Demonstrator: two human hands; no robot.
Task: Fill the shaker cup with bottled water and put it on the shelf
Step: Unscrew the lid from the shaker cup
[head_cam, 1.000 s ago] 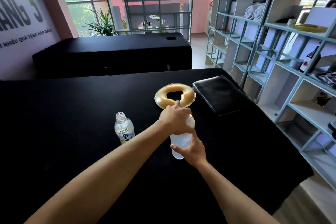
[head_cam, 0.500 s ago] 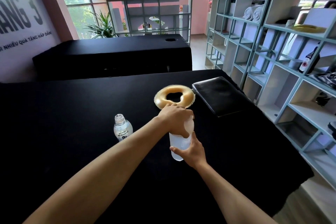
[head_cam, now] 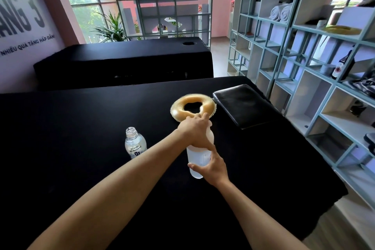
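Observation:
A translucent white shaker cup [head_cam: 197, 158] stands upright on the black-covered table [head_cam: 81, 128]. My left hand [head_cam: 195, 132] is clamped over its lid from above, fingers curled round the top. My right hand [head_cam: 213, 165] grips the lower body of the cup from the near right side. An uncapped clear water bottle [head_cam: 135, 144] with a white label stands to the left of the cup, apart from both hands. The pale blue shelf unit [head_cam: 304, 63] lines the right side of the room.
A tan ring-shaped cushion [head_cam: 192, 105] lies just behind the cup, and a black flat pad [head_cam: 243, 105] lies to its right. A second black table [head_cam: 125, 61] stands further back. The shelf holds rolled towels [head_cam: 281, 13], a dark bottle [head_cam: 343, 67] and other items.
My left hand has shifted a little on the cup's lid while my right hand keeps its hold on the body. The cup and bottle stay in place.

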